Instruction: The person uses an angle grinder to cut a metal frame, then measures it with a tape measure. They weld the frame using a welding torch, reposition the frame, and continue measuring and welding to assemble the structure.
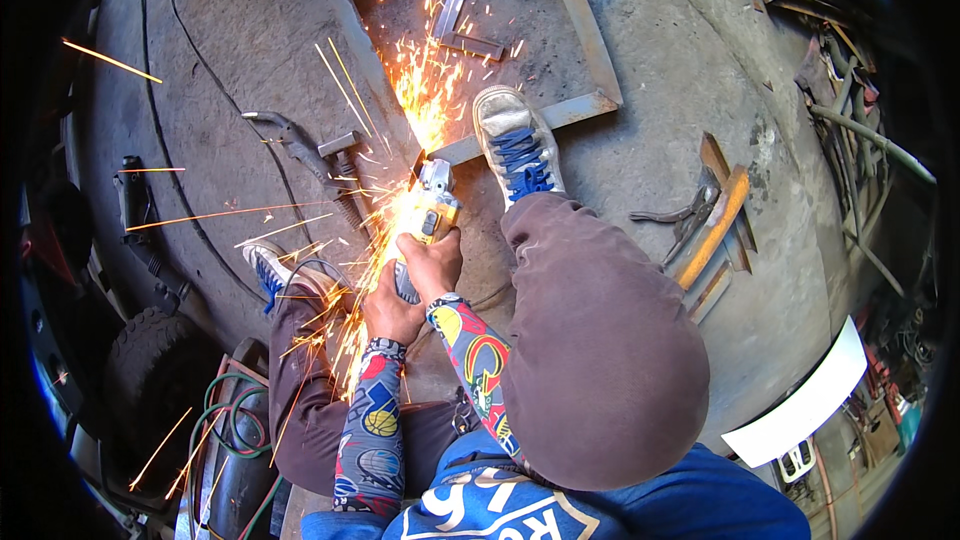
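A yellow and grey angle grinder [434,202] is throwing a bright stream of sparks away from me and back toward my left leg. My left hand [391,312] is wrapped round the rear of its body, and my right hand [436,265] grips it just ahead. At the grinder's head, the disc meets the near left corner of a grey metal frame [582,108] lying on the floor; sparks partly hide the contact. My right shoe [520,145] rests on the frame's near bar.
A welding torch [290,140] and a hammer [340,144] lie left of the frame. To the right are locking pliers [690,215] and a tool with an orange-yellow handle [718,225]. Cables [150,110] cross the floor. A tyre [150,365] stands at left, scrap metal [850,140] at right.
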